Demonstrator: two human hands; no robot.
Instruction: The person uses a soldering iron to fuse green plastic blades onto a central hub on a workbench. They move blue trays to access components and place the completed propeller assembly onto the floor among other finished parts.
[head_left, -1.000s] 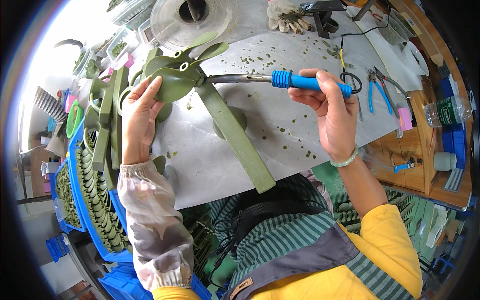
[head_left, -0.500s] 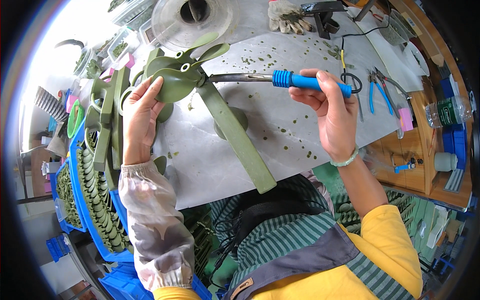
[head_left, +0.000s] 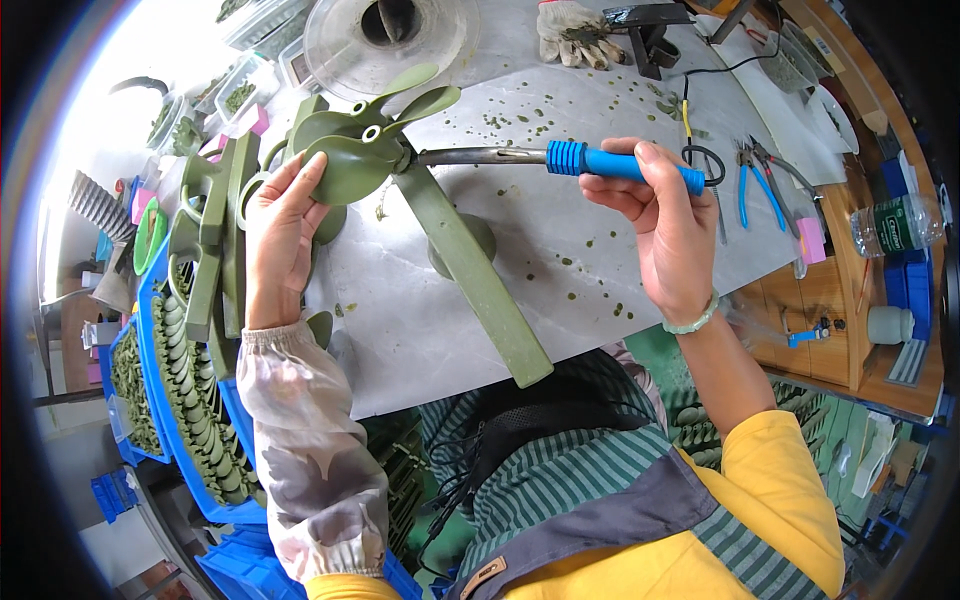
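Between the thumb and fingers of my left hand (head_left: 283,245) is the rim of a green wax propeller-like part (head_left: 352,173) with rounded blades and small ring-shaped holes. My right hand (head_left: 675,245) is closed around the blue handle of a soldering iron (head_left: 620,165). The iron's dark metal shaft points left, and its tip meets the joint between the propeller part and a long green wax bar (head_left: 475,275). Whether the tip is sunk into the wax, I cannot tell. Below the bar, a round green disc (head_left: 468,245) is partly hidden.
More green wax assemblies (head_left: 205,240) stand at left, beside blue crates (head_left: 165,400) of green parts. Green drips dot the grey tabletop (head_left: 600,290). Blue-handled pliers (head_left: 762,185), a stained glove (head_left: 578,35) and a black stand (head_left: 648,40) lie farther right. A cord trails from the iron.
Almost nothing differs. My right hand and the iron have shifted very slightly; the left hand keeps the same hold on the propeller part.
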